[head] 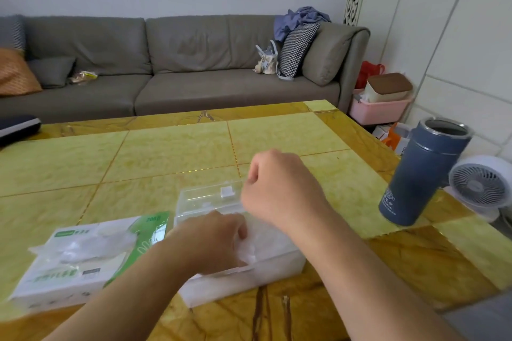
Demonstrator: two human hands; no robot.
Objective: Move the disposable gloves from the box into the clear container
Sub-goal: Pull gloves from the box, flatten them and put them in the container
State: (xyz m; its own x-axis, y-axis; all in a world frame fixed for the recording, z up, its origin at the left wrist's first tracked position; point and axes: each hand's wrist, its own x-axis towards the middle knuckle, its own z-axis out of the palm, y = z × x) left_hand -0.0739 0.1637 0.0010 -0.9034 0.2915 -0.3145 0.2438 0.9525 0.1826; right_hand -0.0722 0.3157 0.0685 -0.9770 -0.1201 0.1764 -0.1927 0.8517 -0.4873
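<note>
A white and green glove box (74, 263) lies flat at the near left of the table, with clear plastic gloves (83, 243) bulging out of its top opening. To its right stands the clear container (277, 266), its lid (205, 196) tipped up at the far side. My left hand (213, 241) reaches into the container, fingers curled on a wad of clear gloves (257, 246) inside. My right hand (277, 183) hovers at the lid's right end with fingers curled; whether it grips the lid is hidden.
A blue tumbler (421, 171) without a lid stands near the table's right edge. A small white fan (484, 185) sits beyond that edge. The yellow marble table (166, 152) stretches away toward a grey sofa (180, 63). A dark case (16, 127) lies at the far left.
</note>
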